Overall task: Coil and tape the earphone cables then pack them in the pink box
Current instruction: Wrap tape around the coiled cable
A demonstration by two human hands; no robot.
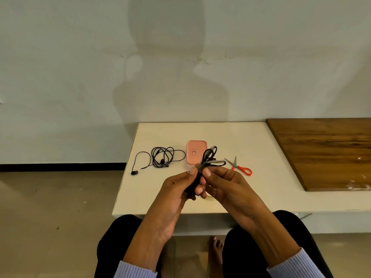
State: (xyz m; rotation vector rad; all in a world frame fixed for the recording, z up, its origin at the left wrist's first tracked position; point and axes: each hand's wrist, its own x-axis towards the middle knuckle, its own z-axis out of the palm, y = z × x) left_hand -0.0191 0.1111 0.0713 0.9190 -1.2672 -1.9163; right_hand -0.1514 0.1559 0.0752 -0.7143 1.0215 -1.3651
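Both my hands hold a coiled black earphone cable [209, 157] above the white table [261, 187]. My left hand [176, 189] grips the lower part of the bundle. My right hand [224, 185] pinches it near the middle, where a strip of tape seems to wrap it; loops stick out above my fingers. A second black earphone cable [162, 157] lies loose and tangled on the table to the left. The pink box [195, 145] sits closed behind the held coil, partly hidden by it.
Red-handled scissors [241, 167] lie on the table right of the box. A pale roll, maybe tape [209, 198], peeks out under my hands. A wooden board [325, 151] covers the right side. My knees are below the table's front edge.
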